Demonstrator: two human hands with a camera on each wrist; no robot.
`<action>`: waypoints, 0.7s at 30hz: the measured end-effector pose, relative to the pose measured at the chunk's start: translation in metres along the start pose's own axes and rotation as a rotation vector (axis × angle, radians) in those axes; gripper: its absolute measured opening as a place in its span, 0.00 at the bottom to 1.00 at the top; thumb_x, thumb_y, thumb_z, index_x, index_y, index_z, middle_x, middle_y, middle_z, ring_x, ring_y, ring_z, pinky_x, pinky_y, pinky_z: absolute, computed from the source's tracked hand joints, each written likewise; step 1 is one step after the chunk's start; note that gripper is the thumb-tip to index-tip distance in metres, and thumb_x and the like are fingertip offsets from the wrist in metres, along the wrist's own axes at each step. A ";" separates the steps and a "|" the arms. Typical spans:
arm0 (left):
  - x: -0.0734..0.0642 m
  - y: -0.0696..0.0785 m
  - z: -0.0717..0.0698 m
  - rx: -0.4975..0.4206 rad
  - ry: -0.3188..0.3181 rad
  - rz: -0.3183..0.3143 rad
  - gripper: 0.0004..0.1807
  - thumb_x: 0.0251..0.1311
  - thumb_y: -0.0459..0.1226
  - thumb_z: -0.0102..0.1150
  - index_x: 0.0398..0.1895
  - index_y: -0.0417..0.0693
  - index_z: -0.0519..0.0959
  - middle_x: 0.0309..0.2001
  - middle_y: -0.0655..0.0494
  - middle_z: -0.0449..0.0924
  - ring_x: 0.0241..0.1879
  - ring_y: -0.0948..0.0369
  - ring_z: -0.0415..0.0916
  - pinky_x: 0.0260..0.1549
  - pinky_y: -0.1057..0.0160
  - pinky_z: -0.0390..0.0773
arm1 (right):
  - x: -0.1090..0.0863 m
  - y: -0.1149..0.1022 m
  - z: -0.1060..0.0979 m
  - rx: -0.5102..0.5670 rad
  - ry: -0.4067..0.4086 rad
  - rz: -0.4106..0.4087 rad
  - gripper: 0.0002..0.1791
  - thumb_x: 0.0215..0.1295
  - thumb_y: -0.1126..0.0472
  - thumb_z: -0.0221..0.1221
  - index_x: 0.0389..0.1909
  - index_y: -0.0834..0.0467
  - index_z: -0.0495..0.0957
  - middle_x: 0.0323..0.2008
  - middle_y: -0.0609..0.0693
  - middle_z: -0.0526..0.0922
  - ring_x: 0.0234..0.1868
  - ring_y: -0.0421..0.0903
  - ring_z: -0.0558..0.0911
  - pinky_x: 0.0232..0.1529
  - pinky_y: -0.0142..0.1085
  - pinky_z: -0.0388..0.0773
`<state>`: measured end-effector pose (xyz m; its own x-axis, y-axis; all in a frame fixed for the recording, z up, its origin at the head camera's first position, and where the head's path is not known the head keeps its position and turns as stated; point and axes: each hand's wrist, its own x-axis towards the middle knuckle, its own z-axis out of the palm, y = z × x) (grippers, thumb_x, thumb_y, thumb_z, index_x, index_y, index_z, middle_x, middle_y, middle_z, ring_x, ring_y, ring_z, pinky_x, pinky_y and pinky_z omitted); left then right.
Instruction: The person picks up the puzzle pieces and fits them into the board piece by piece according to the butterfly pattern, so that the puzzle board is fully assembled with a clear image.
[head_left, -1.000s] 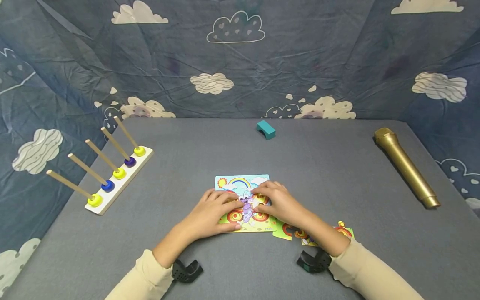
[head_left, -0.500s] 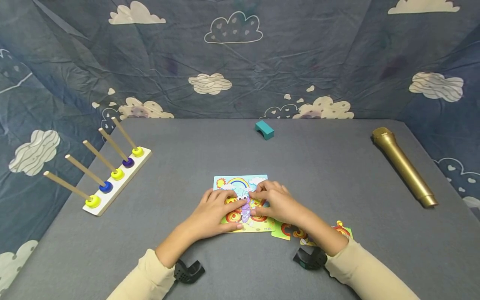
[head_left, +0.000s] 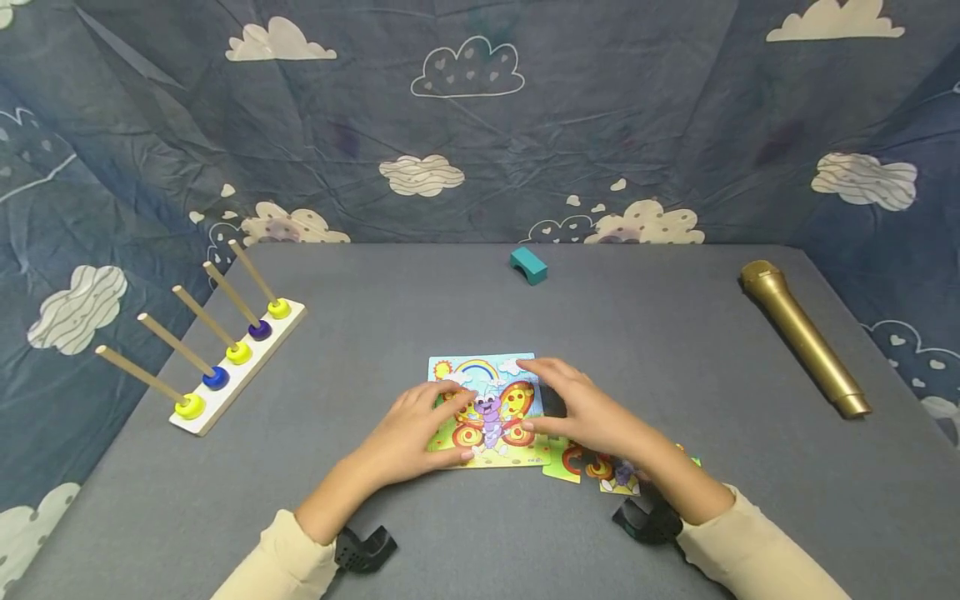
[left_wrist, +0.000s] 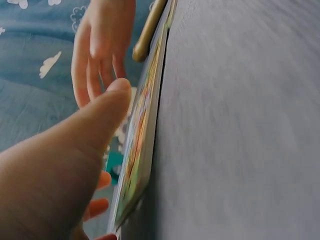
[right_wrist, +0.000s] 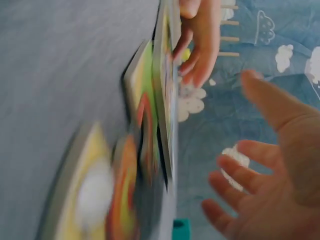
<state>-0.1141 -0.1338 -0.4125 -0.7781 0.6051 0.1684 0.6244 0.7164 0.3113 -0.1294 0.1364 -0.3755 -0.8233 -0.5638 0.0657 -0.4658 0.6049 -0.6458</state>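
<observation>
A butterfly jigsaw puzzle [head_left: 491, 423], with a sun and rainbow along its top, lies flat on the grey table. My left hand [head_left: 405, 433] is at its left side, thumb near the bottom edge and relaxed fingers over the left wing, partly hiding it. Spread apart, the fingers of my right hand [head_left: 588, 408] stand over the puzzle's right edge. In the right wrist view that hand [right_wrist: 265, 185] shows an empty palm. Loose puzzle pieces, one green [head_left: 561, 462] and one with purple [head_left: 621, 478], lie beside the board, partly below my right forearm.
At the left stands a white peg board [head_left: 247, 367] with upright sticks and coloured rings. A teal arched block [head_left: 529, 265] sits toward the back, and a gold microphone [head_left: 806, 337] lies at the right. Cloud-patterned cloth [head_left: 480, 125] hangs behind the table.
My right hand has drawn back to the right and its fingers have spread, uncovering the butterfly's middle and right wing. My left hand has shifted slightly left, with its fingers off the butterfly's body.
</observation>
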 end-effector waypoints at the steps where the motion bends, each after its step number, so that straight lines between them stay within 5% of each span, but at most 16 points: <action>1: -0.004 -0.002 -0.002 -0.015 0.013 -0.012 0.37 0.51 0.61 0.52 0.65 0.61 0.61 0.60 0.56 0.60 0.59 0.56 0.55 0.56 0.51 0.55 | -0.004 0.000 -0.003 0.013 0.025 -0.008 0.42 0.50 0.49 0.65 0.66 0.53 0.58 0.62 0.56 0.60 0.62 0.57 0.58 0.55 0.59 0.56; 8: -0.031 -0.016 -0.012 -0.089 0.083 -0.098 0.43 0.50 0.60 0.55 0.67 0.53 0.57 0.63 0.55 0.57 0.61 0.55 0.54 0.56 0.49 0.58 | -0.035 0.008 -0.014 0.025 0.150 -0.051 0.48 0.46 0.51 0.68 0.67 0.53 0.54 0.62 0.52 0.59 0.62 0.51 0.59 0.54 0.54 0.61; 21: -0.041 -0.022 -0.006 -0.136 0.055 -0.135 0.42 0.50 0.57 0.59 0.66 0.48 0.59 0.62 0.50 0.63 0.62 0.52 0.55 0.58 0.49 0.54 | -0.062 0.029 0.005 0.005 0.109 0.011 0.48 0.41 0.44 0.69 0.63 0.58 0.60 0.55 0.47 0.68 0.53 0.45 0.69 0.51 0.45 0.66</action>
<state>-0.0964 -0.1763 -0.4202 -0.8589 0.4845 0.1663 0.5024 0.7336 0.4576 -0.0905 0.1857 -0.4023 -0.8587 -0.4927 0.1408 -0.4554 0.6077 -0.6506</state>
